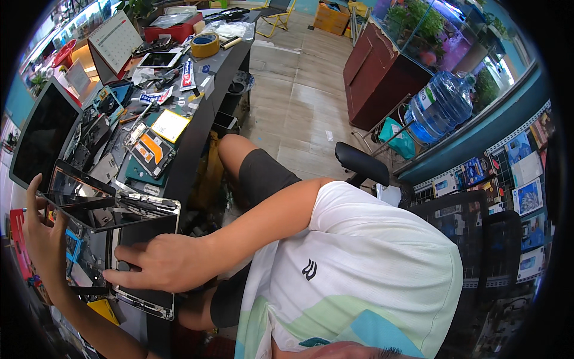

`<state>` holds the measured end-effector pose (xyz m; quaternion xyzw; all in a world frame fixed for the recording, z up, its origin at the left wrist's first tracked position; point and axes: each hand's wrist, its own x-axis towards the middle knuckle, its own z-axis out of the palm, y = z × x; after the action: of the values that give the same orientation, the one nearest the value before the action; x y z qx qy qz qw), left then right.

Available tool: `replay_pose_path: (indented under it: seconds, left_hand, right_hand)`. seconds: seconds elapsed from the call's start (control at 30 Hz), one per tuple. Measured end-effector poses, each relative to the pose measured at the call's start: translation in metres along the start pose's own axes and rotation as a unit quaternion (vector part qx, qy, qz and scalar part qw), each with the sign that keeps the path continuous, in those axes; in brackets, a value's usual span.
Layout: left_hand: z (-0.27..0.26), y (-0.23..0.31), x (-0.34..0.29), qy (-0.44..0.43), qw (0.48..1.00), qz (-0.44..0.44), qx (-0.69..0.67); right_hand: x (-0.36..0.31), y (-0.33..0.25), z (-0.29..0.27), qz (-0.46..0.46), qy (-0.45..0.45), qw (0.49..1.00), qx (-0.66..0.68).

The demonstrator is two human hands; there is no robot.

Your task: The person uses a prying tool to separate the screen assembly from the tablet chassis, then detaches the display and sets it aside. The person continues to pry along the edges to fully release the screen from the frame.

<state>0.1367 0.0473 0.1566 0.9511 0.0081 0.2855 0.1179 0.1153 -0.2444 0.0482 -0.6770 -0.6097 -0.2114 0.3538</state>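
One left hand (pixel 46 240) grips black-framed glass panel (pixel 70 182), best held steady; right hand (pixel 166 262) curled over silver-edged black slab (pixel 156 226), hold unclear.

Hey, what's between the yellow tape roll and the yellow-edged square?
In the head view, mainly a red, white and blue tube lies between the tape roll and square.

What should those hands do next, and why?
Perhaps the left hand should steady the tilted glossy panel: its fingers are at the panel's edge, and the panel stands at an angle beside the opened flat device, where the right hand seems busy.
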Motion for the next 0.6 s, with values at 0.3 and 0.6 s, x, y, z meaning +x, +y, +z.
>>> replay_pose_path:
  seconds: [0.3,0.6]
  left_hand:
    - [0.000,-0.004,-0.001,0.012,1.000,0.016,0.005]
    - [0.004,-0.008,0.002,0.013,1.000,0.023,0.002]
  right_hand:
    - [0.000,0.007,0.017,0.013,0.031,0.999,0.009]
    - [0.014,0.011,0.030,-0.012,0.094,0.992,-0.087]
